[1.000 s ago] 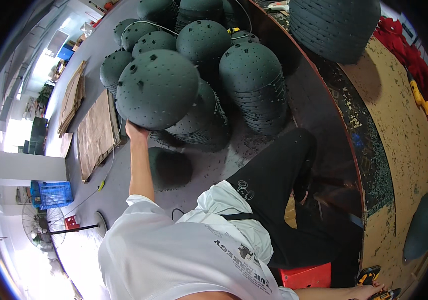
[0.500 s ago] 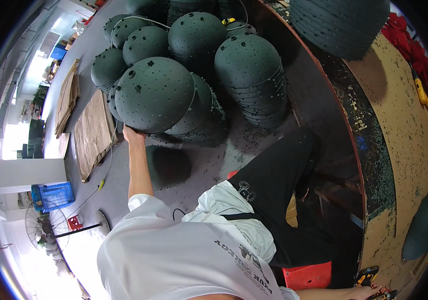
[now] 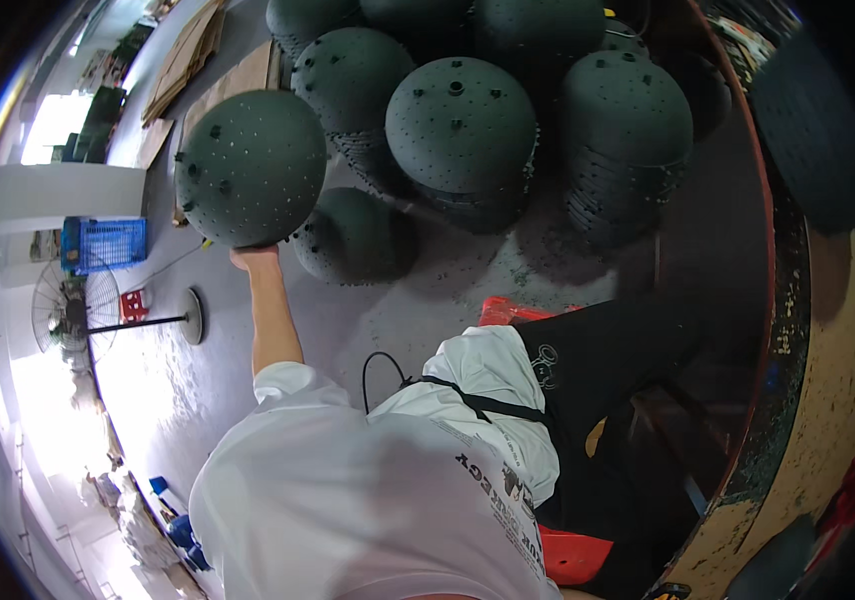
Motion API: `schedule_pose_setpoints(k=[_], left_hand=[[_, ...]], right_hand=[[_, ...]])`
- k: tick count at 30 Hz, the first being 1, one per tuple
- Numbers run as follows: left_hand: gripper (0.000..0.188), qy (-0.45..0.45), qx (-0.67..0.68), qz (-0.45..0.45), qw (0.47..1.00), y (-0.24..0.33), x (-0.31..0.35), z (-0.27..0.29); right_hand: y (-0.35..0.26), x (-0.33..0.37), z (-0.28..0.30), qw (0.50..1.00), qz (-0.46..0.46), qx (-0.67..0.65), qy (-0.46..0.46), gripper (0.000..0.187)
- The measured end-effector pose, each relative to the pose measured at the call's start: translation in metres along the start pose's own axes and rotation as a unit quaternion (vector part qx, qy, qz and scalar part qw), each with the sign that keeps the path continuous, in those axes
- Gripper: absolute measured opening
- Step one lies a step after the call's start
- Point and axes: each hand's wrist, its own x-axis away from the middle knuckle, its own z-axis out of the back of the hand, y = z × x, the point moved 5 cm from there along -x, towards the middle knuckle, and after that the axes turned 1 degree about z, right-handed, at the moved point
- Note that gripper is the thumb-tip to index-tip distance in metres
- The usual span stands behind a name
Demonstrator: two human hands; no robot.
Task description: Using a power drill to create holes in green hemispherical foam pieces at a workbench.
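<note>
My left hand (image 3: pixel 256 258) is closed on the lower rim of a dark green dome-shaped shell (image 3: pixel 250 165). Small holes dot the shell, and short black pegs stick out of its left side. It hangs in the air at the end of my outstretched left arm; my fingers are mostly hidden beneath it. Just right of it, a similar shell (image 3: pixel 356 235) sits low by the floor. Behind stand tall piles of nested shells, one topped by a shell (image 3: pixel 463 120) with a round collar. My right hand is out of view. Part of a black and yellow tool (image 3: pixel 672 592) shows at the bottom edge.
A workbench (image 3: pixel 828 400) with a dark, scrap-strewn edge curves down the right side, bearing more dark shells. Under me is a red stool (image 3: pixel 573 556). At the left are a standing fan (image 3: pixel 73 310), a blue crate (image 3: pixel 113 245) and flattened cardboard (image 3: pixel 183 60).
My left hand has carried the shell away from the piles, leftward, and tilted it. The view has swung, so the piles sit farther right. My right hand has gone out of view.
</note>
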Motion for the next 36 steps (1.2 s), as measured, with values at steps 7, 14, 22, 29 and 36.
schedule_pose_setpoints(k=[7,14,22,29,36], left_hand=[[0.048,0.163,0.058,0.033,0.984,-0.053,-0.001,0.131],[0.055,0.177,-0.052,0.064,0.981,-0.109,-0.032,0.231],[0.04,0.068,-0.576,-0.106,0.808,-0.085,-0.06,0.242],[0.031,-0.114,-0.755,-0.269,0.587,-0.079,-0.063,0.109],[0.03,-0.051,-0.851,-0.104,0.512,-0.102,-0.104,0.106]], right_hand=[[-0.013,0.003,-0.013,1.0,-0.001,-0.022,-0.02,0.036],[-0.018,0.003,0.0,0.999,-0.017,-0.028,-0.021,0.037],[-0.011,0.0,0.015,0.998,-0.049,-0.032,-0.012,0.039],[0.005,-0.008,0.031,0.997,-0.072,-0.039,-0.004,0.04],[0.038,-0.017,0.063,0.99,-0.128,-0.048,0.024,0.041]])
